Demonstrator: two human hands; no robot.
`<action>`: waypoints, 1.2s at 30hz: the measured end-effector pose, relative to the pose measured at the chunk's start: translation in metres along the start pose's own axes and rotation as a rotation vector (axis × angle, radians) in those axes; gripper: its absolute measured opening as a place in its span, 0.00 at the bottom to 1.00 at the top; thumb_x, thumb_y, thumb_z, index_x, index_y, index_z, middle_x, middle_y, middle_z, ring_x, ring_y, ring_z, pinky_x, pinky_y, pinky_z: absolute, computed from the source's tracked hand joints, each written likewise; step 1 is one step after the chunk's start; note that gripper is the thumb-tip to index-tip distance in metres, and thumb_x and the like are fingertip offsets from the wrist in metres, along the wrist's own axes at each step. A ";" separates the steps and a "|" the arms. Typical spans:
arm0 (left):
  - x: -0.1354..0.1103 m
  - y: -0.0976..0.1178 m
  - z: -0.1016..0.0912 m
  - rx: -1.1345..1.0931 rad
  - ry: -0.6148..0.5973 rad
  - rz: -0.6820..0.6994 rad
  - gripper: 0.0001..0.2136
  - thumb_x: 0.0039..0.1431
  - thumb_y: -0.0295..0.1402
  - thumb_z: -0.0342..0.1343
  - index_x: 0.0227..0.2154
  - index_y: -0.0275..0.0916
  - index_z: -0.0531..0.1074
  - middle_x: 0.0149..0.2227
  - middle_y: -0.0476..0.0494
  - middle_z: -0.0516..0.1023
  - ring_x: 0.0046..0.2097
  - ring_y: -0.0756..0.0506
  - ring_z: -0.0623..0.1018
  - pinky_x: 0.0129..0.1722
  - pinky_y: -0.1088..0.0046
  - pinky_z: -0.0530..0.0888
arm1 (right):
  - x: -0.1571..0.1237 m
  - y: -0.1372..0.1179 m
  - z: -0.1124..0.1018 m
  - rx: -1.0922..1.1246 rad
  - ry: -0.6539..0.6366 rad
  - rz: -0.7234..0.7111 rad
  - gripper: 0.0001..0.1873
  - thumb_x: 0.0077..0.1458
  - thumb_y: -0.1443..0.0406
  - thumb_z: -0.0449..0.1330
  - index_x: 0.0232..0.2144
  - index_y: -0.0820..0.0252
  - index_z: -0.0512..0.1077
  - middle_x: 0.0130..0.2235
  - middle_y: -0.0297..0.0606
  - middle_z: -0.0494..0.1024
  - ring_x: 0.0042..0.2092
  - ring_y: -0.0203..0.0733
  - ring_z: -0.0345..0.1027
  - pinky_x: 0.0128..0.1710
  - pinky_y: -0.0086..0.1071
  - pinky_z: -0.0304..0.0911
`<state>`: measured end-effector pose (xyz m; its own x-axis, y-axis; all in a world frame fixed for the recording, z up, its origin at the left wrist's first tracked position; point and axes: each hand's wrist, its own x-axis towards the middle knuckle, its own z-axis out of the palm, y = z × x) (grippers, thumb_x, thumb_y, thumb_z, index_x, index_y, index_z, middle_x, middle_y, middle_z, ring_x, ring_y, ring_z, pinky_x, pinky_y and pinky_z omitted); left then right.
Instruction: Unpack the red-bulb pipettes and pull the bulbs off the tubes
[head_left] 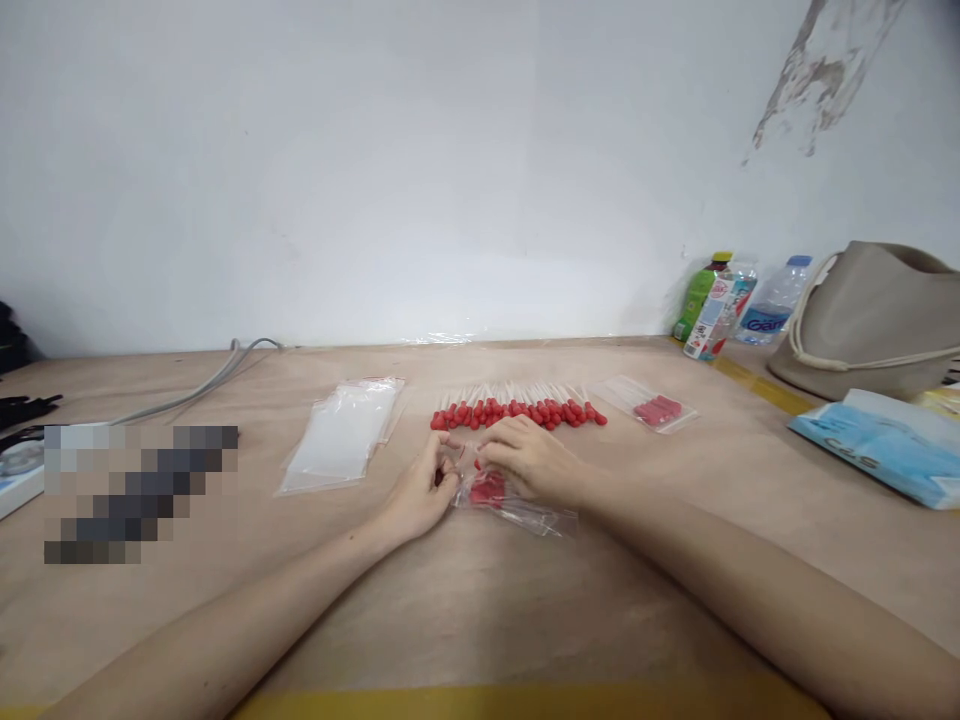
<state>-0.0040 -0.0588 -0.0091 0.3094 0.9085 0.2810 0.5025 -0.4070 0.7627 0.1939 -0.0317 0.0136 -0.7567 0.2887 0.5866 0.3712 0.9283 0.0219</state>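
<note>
My left hand (420, 495) and my right hand (529, 455) meet over a small clear plastic bag (517, 508) that lies flat on the wooden table (480, 620). Both hands pinch the bag's upper end, fingers closed on it. Red-tipped pieces show inside the bag, between the hands. Just beyond my fingers lies a row of several red-tipped white sticks (517, 410). A stack of empty clear bags (341, 435) rests to the left. A filled bag with red tips (654, 408) lies to the right of the row.
Bottles (724, 300) stand at the back right by the wall, beside a beige bag (874, 320). A blue-and-white pack (885, 445) lies at the right edge. A grey cable (202, 385) runs at the back left. A yellow stripe marks the table's front edge.
</note>
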 end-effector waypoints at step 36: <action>-0.002 0.005 -0.011 0.031 -0.244 0.090 0.16 0.55 0.34 0.51 0.47 0.37 0.66 0.36 0.44 0.70 0.35 0.49 0.70 0.36 0.72 0.69 | -0.054 -0.007 -0.007 0.163 -0.080 0.478 0.11 0.53 0.63 0.56 0.40 0.60 0.67 0.38 0.41 0.68 0.38 0.40 0.61 0.37 0.34 0.57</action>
<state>-0.0104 -0.0614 0.0005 0.5376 0.8203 0.1952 0.4872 -0.4912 0.7221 0.2356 -0.0556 -0.0127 -0.5641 0.7012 0.4361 0.6021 0.7107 -0.3639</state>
